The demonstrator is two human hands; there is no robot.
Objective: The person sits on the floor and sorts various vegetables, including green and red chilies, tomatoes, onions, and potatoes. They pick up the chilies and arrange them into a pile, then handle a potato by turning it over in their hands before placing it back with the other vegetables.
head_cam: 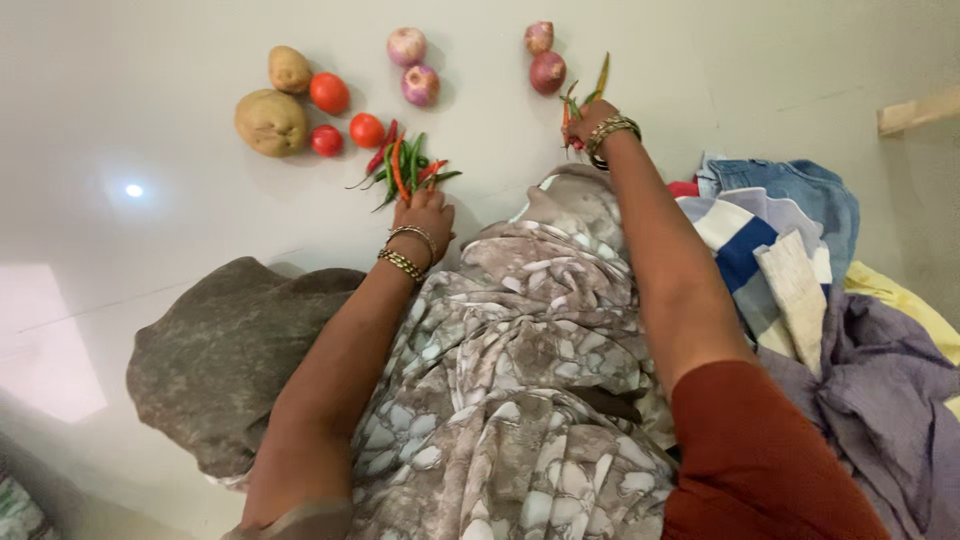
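Note:
My left hand [424,213] reaches to a small pile of red and green chillies [405,165] on the pale floor and grips some of them. My right hand [588,120] is stretched farther out and holds a few chillies [585,95], red and green, just below two onions [545,58]. Both wrists wear gold bangles. My lap is covered by a grey patterned cloth [520,370].
On the floor [150,60] lie two potatoes [272,112], three tomatoes [345,115] and two more onions [413,65]. A heap of clothes [800,260], blue, white, purple and yellow, sits at the right. A wooden edge [918,112] shows at the far right.

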